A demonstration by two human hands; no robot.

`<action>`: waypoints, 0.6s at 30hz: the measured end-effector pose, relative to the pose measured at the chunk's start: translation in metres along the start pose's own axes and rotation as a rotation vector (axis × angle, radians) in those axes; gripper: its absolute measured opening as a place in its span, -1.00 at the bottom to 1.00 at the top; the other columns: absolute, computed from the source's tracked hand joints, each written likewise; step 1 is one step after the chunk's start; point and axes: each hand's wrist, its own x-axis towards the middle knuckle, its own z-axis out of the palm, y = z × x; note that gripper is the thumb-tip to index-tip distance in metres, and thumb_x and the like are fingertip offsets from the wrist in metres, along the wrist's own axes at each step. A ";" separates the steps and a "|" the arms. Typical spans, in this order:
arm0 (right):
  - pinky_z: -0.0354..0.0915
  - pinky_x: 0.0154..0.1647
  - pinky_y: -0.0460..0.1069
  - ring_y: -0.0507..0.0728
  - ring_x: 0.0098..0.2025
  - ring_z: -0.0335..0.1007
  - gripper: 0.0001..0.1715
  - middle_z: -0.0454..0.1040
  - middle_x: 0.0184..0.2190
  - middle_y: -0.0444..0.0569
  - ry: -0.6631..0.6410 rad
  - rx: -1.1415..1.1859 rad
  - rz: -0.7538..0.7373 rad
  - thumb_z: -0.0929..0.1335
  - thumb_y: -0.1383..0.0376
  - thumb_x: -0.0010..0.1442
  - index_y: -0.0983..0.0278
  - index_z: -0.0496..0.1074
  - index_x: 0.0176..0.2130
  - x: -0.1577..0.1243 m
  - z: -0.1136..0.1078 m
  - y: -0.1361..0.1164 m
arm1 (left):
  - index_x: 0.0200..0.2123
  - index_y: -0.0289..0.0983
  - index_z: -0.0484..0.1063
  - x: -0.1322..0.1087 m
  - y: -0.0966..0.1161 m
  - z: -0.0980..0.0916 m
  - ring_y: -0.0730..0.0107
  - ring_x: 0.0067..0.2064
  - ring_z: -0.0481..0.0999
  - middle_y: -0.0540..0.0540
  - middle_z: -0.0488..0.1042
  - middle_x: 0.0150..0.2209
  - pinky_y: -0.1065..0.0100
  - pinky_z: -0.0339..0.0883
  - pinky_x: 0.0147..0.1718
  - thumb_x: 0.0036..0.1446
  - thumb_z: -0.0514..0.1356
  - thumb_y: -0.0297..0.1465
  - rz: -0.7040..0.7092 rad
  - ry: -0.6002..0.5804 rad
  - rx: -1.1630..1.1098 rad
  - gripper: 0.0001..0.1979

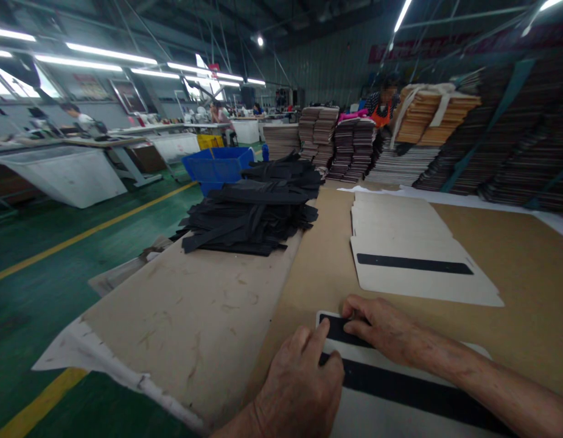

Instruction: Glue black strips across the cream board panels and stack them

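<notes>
My left hand (pixel 297 380) lies at the bottom centre on a white card sheet (pixel 391 420), its fingers curled onto the near end of a black strip (pixel 400 389) that runs across the sheet. My right hand (pixel 384 328) reaches in from the right and presses its fingertips flat on the same strip end near the sheet's corner. Just beyond lies a stack of pale card sheets (pixel 413 255) with another black strip (pixel 413 263) stuck along the top one.
A heap of loose black strips (pixel 254 213) sits on the left part of the brown table (pixel 514 267). Tall stacks of dark sheets (pixel 354 149) and cardboard (pixel 434 115) stand at the back. A blue crate (pixel 217 165) and green floor lie left. People work far off.
</notes>
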 end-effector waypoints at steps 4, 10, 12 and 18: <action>0.05 -0.44 -0.07 0.02 -0.44 0.24 -0.98 0.39 -0.49 -0.17 0.009 0.015 -0.032 0.32 0.30 0.15 0.21 0.35 -0.34 0.001 0.002 0.001 | -0.19 -0.29 0.45 0.001 0.000 -0.001 0.05 -0.11 0.42 -0.37 0.41 0.11 0.05 0.50 -0.19 0.15 0.14 -0.39 -0.036 -0.016 -0.031 -0.82; 0.04 -0.46 -0.08 0.01 -0.46 0.20 -0.96 0.37 -0.51 -0.19 0.020 0.037 -0.032 0.34 0.29 0.14 0.21 0.35 -0.34 0.000 -0.005 -0.004 | -0.16 -0.28 0.47 0.001 -0.001 0.001 0.05 -0.07 0.40 -0.34 0.42 0.10 0.08 0.48 -0.13 0.17 0.12 -0.40 -0.044 -0.002 -0.036 -0.80; 0.05 -0.48 -0.09 0.01 -0.45 0.22 -0.90 0.37 -0.49 -0.20 -0.044 0.085 -0.018 0.38 0.28 0.10 0.21 0.37 -0.31 -0.008 -0.023 0.001 | -0.13 -0.27 0.48 0.001 -0.002 0.001 0.06 -0.06 0.40 -0.32 0.42 0.11 0.08 0.48 -0.11 0.19 0.11 -0.38 -0.049 0.004 -0.037 -0.78; 0.12 -0.45 -0.12 0.00 -0.42 0.24 -0.69 0.36 -0.41 -0.21 -0.264 0.256 0.133 0.39 0.33 0.03 0.21 0.39 -0.16 -0.072 -0.087 0.058 | -0.06 -0.21 0.49 0.002 -0.012 0.006 0.12 -0.03 0.43 -0.22 0.42 0.13 0.14 0.47 -0.07 0.22 0.10 -0.39 -0.008 -0.005 -0.004 -0.74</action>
